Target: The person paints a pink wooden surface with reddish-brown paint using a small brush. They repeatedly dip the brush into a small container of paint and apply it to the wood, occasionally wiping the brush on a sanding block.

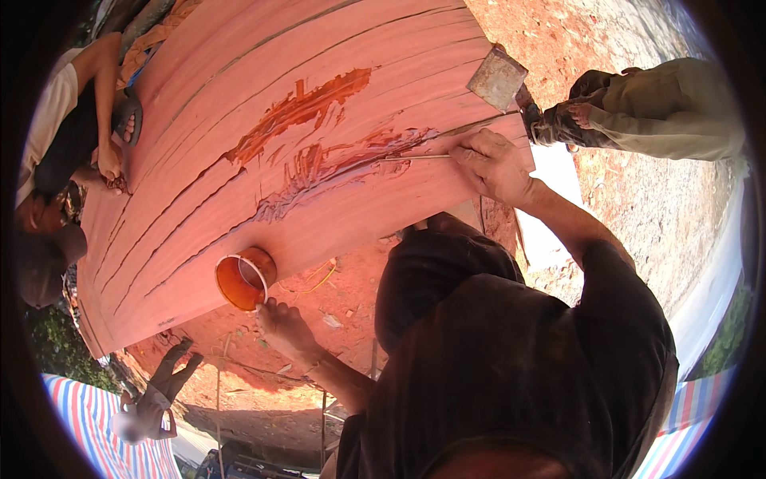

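Observation:
A large reddish-pink wood slab (pixel 375 72) with long dark cracks stretches across the view. Glossy dark red paste (pixel 319 172) is smeared along two of the cracks. My right hand (pixel 493 166) is closed around a thin metal tool (pixel 419 157), seen nearly edge-on, whose far end reaches the smeared paste. My left hand (pixel 283 326) grips the edge of an orange-brown tub (pixel 267 261), tilted with its mouth toward me, beside the slab's near edge. Red-brown residue coats the tub's inside.
A square, stained metal plate (pixel 498 77) sits at the slab's right corner. Beyond it stands a person in khaki trousers (pixel 670 112). Another person's hand (pixel 110 162) touches the slab's left edge. Farther off at lower left is a third person (pixel 150 411) near striped sheeting (pixel 76 403).

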Demonstrator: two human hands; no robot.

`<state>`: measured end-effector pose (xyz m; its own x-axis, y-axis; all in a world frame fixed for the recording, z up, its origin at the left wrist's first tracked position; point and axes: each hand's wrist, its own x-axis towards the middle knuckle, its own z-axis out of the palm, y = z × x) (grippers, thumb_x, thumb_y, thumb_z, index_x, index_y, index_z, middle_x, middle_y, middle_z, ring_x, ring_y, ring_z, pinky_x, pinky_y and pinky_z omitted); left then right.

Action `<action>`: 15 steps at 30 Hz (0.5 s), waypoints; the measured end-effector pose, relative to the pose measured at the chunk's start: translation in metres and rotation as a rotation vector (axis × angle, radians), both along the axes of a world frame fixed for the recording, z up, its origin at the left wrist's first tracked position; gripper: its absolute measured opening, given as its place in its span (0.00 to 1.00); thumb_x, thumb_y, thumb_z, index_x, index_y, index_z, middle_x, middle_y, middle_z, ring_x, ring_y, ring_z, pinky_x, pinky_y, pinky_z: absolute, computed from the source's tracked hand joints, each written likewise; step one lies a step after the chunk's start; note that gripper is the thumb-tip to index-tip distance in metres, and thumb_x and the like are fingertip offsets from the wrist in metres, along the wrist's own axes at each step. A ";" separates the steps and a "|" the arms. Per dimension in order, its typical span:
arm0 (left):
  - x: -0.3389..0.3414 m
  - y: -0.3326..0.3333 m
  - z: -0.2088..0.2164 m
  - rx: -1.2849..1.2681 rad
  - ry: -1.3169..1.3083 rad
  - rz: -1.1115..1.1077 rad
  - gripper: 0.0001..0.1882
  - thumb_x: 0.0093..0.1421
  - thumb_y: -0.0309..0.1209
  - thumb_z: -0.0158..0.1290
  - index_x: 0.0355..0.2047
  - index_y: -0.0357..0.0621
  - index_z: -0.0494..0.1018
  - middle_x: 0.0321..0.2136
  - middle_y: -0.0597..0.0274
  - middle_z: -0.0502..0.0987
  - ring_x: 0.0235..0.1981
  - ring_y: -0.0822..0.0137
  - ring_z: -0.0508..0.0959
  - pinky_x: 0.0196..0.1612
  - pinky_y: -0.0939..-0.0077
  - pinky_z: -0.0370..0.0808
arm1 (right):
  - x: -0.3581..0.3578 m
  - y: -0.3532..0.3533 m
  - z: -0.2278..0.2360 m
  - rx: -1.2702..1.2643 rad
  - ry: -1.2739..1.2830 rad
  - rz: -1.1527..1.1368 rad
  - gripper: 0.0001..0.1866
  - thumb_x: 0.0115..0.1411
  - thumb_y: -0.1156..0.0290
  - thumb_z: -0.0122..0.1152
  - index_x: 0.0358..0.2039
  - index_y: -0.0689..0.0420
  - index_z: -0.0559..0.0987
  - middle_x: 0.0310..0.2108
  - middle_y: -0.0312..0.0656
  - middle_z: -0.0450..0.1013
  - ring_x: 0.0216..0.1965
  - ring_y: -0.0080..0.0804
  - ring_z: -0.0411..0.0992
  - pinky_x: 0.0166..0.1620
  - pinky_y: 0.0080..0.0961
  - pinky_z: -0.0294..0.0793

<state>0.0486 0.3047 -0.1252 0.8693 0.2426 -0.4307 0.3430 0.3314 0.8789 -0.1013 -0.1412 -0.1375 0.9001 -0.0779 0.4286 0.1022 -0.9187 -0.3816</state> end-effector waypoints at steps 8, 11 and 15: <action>0.000 0.003 -0.002 -0.045 0.013 0.009 0.12 0.70 0.39 0.57 0.44 0.46 0.73 0.33 0.70 0.73 0.24 0.79 0.65 0.22 0.81 0.56 | -0.001 -0.004 0.004 -0.024 0.051 -0.046 0.15 0.49 0.78 0.70 0.40 0.60 0.85 0.39 0.45 0.78 0.39 0.45 0.78 0.41 0.37 0.80; -0.001 -0.002 0.002 0.011 0.020 0.028 0.12 0.70 0.38 0.57 0.45 0.44 0.72 0.33 0.69 0.73 0.25 0.78 0.64 0.23 0.82 0.56 | -0.002 -0.009 0.003 -0.028 0.023 -0.037 0.15 0.50 0.77 0.69 0.40 0.59 0.85 0.39 0.44 0.78 0.39 0.44 0.78 0.40 0.36 0.80; -0.003 -0.006 0.005 0.082 0.026 0.026 0.13 0.70 0.39 0.56 0.45 0.43 0.72 0.33 0.68 0.72 0.25 0.78 0.63 0.23 0.81 0.55 | -0.005 -0.014 -0.002 -0.016 0.025 -0.053 0.14 0.50 0.78 0.69 0.40 0.58 0.85 0.39 0.44 0.79 0.38 0.43 0.79 0.39 0.35 0.80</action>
<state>0.0460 0.2990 -0.1205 0.8512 0.3003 -0.4305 0.3581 0.2674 0.8946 -0.1062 -0.1553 -0.1394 0.9054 -0.1193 0.4075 0.0437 -0.9284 -0.3689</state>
